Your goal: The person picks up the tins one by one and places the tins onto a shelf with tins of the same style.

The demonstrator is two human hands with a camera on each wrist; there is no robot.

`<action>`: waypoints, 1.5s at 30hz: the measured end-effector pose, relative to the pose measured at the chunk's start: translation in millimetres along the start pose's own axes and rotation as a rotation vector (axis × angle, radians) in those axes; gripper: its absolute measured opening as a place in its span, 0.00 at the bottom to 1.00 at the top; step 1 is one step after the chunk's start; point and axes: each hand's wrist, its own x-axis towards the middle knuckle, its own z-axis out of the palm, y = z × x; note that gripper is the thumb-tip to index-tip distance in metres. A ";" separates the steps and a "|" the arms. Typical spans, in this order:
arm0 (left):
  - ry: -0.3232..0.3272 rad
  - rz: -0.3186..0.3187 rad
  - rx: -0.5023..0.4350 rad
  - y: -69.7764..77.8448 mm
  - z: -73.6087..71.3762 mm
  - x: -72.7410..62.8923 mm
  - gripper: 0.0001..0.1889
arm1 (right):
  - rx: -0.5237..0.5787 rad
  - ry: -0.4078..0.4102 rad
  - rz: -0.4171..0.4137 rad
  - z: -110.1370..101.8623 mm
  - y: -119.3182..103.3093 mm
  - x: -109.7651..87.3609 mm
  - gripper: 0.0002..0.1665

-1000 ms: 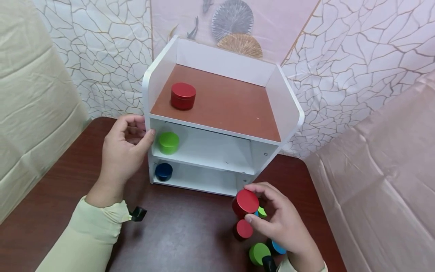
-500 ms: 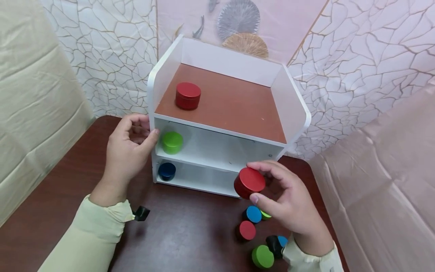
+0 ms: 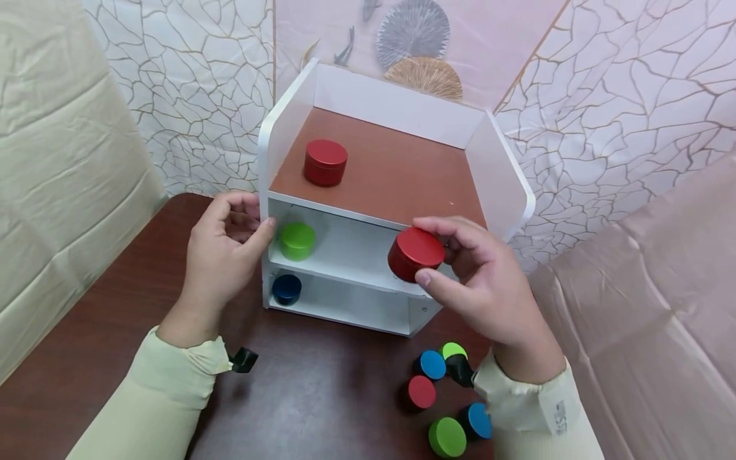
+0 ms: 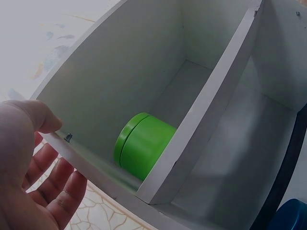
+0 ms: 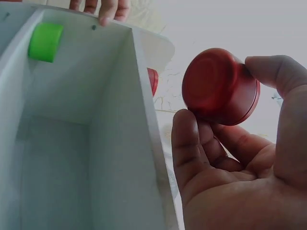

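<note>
The right hand (image 3: 489,281) pinches a red tin (image 3: 416,252) between thumb and fingertips. The tin hangs in the air by the front edge of the top board (image 3: 397,169), toward its right corner. Only the tips hold it, so it might slip and drop. If it went in too low, it could bump that edge. Its lid (image 3: 421,246) faces up and tips a bit toward the person. The tin is round and squat, so it has no clear long way. The left hand (image 3: 221,246) grips the shelf's (image 3: 265,153) left front edge, thumb inside, fingers outside.
</note>
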 end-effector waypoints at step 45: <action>-0.010 -0.006 -0.039 0.2 -0.4 1.8 0.18 | -0.211 0.034 0.341 -6.5 5.6 112.6 0.24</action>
